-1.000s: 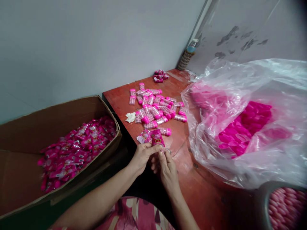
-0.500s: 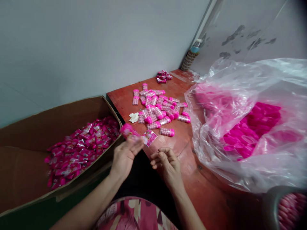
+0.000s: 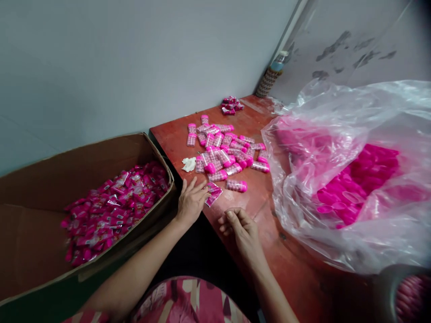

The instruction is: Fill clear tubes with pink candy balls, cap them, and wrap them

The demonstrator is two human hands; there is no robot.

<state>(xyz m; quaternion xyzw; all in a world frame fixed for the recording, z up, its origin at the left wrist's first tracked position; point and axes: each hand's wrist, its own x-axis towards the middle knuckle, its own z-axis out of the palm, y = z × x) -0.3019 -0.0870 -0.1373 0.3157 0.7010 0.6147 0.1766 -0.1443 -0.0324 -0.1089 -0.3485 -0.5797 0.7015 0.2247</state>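
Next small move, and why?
Probably pinch the printed pink wrapper with the left hand: that hand is right at the wrapper's edge, while the right hand sits farther off, curled, with nothing visible in its grip.

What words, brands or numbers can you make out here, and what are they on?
None can be read.
Pink packets in the cardboard box: printed, too small.
Flat packet at the left hand: print too small, partly covered.
Blue band on the bottle: any lettering too small.
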